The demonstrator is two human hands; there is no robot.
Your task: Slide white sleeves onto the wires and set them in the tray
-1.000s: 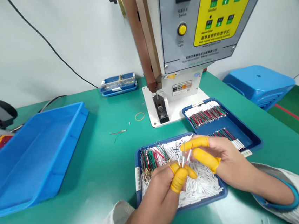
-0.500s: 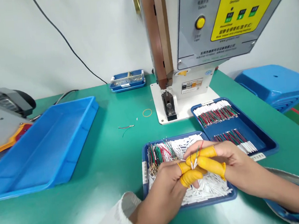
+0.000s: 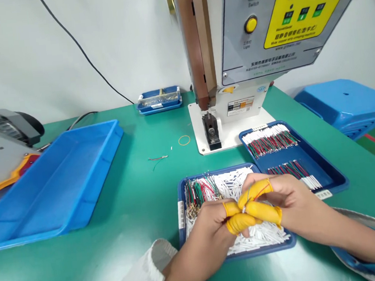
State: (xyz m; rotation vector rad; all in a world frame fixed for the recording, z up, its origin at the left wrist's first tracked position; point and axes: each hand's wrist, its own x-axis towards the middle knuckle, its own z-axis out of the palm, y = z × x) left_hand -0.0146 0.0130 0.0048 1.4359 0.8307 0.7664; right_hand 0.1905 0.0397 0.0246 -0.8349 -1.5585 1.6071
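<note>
My left hand (image 3: 212, 226) and my right hand (image 3: 291, 199) meet above a blue tray (image 3: 182, 236), yellow finger cots on thumbs and fingertips. Between the right thumb and forefinger I pinch thin wires (image 3: 263, 189), one red and one dark. Their lower ends come together at a small white tube (image 3: 243, 209) where the left fingertips press; most of it is hidden by the cots. Below, the tray holds many loose white tubes (image 3: 270, 237) and, at its back left, a bundle of red, green and black wires (image 3: 197, 192).
A second blue tray (image 3: 311, 157) carries two rows of wires with white tubes. Behind stands a crimping machine (image 3: 211, 131). One wire piece (image 3: 158, 158) and a rubber band (image 3: 184, 140) lie on the green table. At left is a large blue bin (image 3: 65, 178); at right, a blue stool (image 3: 345, 98).
The fingertips have closed in tighter, and the white ends that stuck out between them are now mostly covered. The wires lean further right, along the right forefinger.
</note>
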